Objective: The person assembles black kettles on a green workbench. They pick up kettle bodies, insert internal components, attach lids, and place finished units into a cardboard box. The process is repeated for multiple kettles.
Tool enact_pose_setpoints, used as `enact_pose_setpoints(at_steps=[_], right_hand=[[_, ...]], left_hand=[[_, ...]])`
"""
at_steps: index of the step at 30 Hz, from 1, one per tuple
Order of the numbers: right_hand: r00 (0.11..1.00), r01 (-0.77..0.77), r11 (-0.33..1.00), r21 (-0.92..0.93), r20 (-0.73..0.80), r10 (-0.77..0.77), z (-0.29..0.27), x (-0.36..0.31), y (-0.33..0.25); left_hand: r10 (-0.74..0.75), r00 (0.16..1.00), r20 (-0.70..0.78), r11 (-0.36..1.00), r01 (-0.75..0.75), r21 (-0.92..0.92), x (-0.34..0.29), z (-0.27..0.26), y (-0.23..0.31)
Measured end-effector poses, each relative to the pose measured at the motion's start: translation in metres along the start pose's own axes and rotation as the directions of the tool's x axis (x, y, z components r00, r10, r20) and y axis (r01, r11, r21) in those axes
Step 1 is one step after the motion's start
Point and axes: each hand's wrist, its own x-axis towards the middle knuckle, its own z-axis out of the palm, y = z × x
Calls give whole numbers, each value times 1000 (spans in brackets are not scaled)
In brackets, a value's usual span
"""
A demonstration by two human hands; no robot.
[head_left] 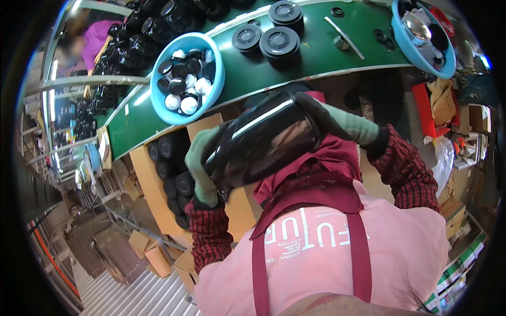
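Observation:
A large glossy black cylinder (263,139) is held tilted across my lap, its right end higher than its left. My left hand (203,160), in a pale green glove with a dark palm, is closed round the lower left end. At the upper right end, my right hand (337,118) grips it in a matching glove. Part of the fingers of both hands is hidden behind the cylinder. Below it lies my dark red apron (311,184).
On the green bench (232,79) stand a blue basin (157,87) of black and white caps, several stacked black discs (279,42) and a metal rod (345,38). Another blue basin (448,55) is at far right. Below left, a cardboard box (153,195) holds black cylinders; a person (95,42) is beyond.

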Motion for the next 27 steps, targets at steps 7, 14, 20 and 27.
enact_pose_setpoints(at_steps=[7, 14, 20, 27], right_hand=[[854, -507, 848, 155, 222, 470, -24, -1, -54], [854, 457, 852, -256, -142, -501, 49, 8, -36], [990, -48, 924, 378, -103, 94, 38, 13, -52], [959, 192, 817, 543, -281, -38, 63, 21, -24]], left_hand=[[-296, 914, 276, 667, 405, -625, -8, 8, -25], [-262, 940, 217, 709, 340, -618, -30, 33, -43], [-208, 972, 112, 928, 232, -292, 0, 2, 1], [-3, 1000, 6, 999, 4, -44, -5, 13, 8]])
